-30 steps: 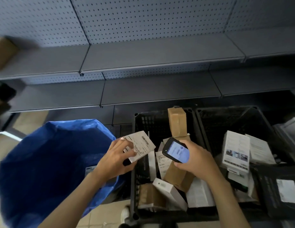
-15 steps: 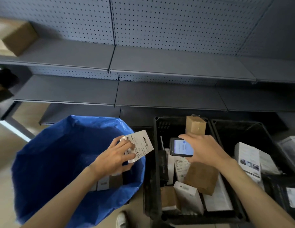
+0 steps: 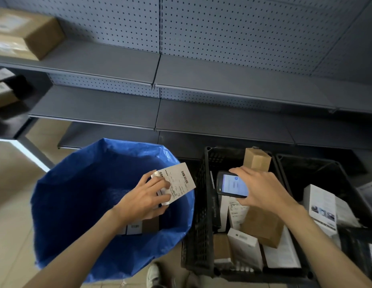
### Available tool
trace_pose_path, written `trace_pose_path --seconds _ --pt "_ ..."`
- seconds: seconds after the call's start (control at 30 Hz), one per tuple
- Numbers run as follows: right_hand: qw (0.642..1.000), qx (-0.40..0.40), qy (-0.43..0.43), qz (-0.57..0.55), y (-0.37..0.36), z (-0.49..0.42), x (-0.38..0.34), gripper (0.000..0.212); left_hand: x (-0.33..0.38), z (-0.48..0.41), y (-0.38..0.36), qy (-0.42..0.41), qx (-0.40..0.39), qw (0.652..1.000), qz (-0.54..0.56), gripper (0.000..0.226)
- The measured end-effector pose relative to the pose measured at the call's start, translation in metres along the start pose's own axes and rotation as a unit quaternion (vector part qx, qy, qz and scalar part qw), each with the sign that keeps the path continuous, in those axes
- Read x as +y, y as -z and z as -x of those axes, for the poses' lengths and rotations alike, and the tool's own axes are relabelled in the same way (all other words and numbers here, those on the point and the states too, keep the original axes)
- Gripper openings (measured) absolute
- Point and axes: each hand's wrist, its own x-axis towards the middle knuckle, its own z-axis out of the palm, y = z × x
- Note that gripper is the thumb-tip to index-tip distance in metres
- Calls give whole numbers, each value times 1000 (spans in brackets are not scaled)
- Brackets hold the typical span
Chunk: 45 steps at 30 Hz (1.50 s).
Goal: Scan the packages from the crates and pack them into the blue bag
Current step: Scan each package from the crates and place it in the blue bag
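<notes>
My left hand (image 3: pixel 146 199) grips a small white package (image 3: pixel 176 182) with a barcode label, held over the open blue bag (image 3: pixel 77 194). A few boxes (image 3: pixel 139 226) lie at the bag's bottom under my wrist. My right hand (image 3: pixel 262 190) holds a black handheld scanner (image 3: pixel 230 185), its lit screen facing me, above the left black crate (image 3: pixel 198 215). That crate holds several brown and white packages, among them an upright brown box (image 3: pixel 256 160) and a white box (image 3: pixel 245 248).
A second black crate (image 3: pixel 318 169) on the right holds white boxes (image 3: pixel 320 206). Grey metal shelves (image 3: pixel 201 80) with a pegboard back run behind. Cardboard boxes (image 3: pixel 25 32) sit on the upper left shelf. My shoe (image 3: pixel 153 275) shows on the tiled floor.
My left hand has carried the white package leftward from the crate's edge to over the bag. My right hand with the scanner stays above the left crate. My view turned left.
</notes>
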Motion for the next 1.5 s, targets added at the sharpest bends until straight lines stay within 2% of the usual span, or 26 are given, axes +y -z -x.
trace_pose_path --seconds 0.27,0.43,0.67,0.9,1.03,1.2,1.5 --pt "988 5 20 -155 -13 -30 -18 82 7 38 14 191 30 981 11 19" --pt "973 -2 56 -224 -32 -55 -56 75 23 80 18 355 42 934 12 23" --pt "963 -42 67 -258 -65 -88 -124 82 16 132 -10 501 23 864 35 23" --pt "947 -105 -6 -303 -101 -130 -169 81 -37 166 -92 580 -7 810 85 29" --pt "945 -133 -50 -294 -129 -159 -184 83 -73 183 -152 603 -50 790 95 28" --pt "943 -163 -72 -280 -171 -194 -197 80 -103 211 -232 649 -49 749 127 21" --pt "936 -171 -90 -294 -218 -221 -204 72 -120 219 -354 640 -41 748 170 21"
